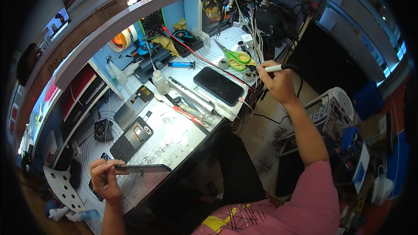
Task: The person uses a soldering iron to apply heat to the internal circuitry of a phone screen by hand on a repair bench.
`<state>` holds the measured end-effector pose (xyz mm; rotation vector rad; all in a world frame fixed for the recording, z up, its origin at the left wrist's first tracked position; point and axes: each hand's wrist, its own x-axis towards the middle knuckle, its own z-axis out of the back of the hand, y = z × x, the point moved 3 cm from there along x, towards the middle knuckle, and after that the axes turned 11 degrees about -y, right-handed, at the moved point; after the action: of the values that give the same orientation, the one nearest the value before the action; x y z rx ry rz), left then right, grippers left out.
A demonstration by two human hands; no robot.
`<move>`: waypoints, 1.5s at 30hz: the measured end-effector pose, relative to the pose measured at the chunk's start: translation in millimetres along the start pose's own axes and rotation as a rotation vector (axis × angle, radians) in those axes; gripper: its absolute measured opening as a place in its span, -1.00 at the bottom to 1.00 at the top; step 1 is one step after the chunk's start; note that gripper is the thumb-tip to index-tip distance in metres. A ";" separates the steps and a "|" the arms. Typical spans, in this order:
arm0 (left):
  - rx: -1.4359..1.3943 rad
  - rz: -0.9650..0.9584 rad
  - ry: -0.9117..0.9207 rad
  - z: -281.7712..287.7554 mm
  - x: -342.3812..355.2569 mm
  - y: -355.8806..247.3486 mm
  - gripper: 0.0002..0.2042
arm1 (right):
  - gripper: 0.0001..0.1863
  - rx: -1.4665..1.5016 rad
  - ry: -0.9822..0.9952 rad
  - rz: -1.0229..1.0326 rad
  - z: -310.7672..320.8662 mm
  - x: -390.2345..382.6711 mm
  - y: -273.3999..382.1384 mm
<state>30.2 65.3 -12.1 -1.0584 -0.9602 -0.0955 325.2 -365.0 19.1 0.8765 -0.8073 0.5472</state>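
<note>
My left hand (104, 178), at the near left of the bench, pinches one end of a thin, dark phone-sized panel (146, 168). The panel is seen nearly edge-on, raised over the mat. Off the bench's right side, my right hand (281, 86) is closed round a white and black pen-shaped tool (278, 67). The tool's front end lies close to green-handled scissors (238, 59); whether they touch I cannot tell. A phone back housing (132, 139) lies beyond my left hand. A black-screened phone (218, 85), with a cable at its corner, rests farther right.
A white squeeze bottle (160, 82), a silver pen-like device (190, 94) and a red-and-white brush (185, 114) stand or lie mid-bench. A blue syringe (181, 65) is behind them. Cables (251, 21) hang at the back right. A shelf beam (143, 13) arches over the bench.
</note>
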 end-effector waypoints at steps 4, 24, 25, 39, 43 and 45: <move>-0.034 0.033 0.000 1.5 -0.8 -0.7 -0.90 | -0.83 -0.012 0.020 -0.019 -3.6 0.6 4.0; -0.103 0.036 -0.001 2.8 -0.9 -0.5 -0.90 | -0.81 -0.057 0.035 -0.041 -8.8 5.5 2.9; -0.102 0.038 -0.002 2.7 -1.1 -0.3 -0.90 | -0.81 -0.052 0.026 -0.028 -9.8 7.1 2.0; -0.079 0.061 0.006 3.7 -1.9 -0.7 -0.93 | -0.79 -0.058 0.027 -0.024 -10.2 10.6 2.6; -0.075 0.057 0.011 3.2 -1.5 -1.2 -0.93 | -0.79 -0.050 0.015 0.009 -12.4 11.2 -0.3; -0.080 0.058 0.008 3.9 -1.6 -1.3 -0.93 | -0.80 -0.053 0.020 -0.005 -12.8 11.5 0.4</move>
<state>26.1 67.1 -11.8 -1.1575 -0.9243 -0.0910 336.6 -353.1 23.5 0.8234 -0.7981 0.5276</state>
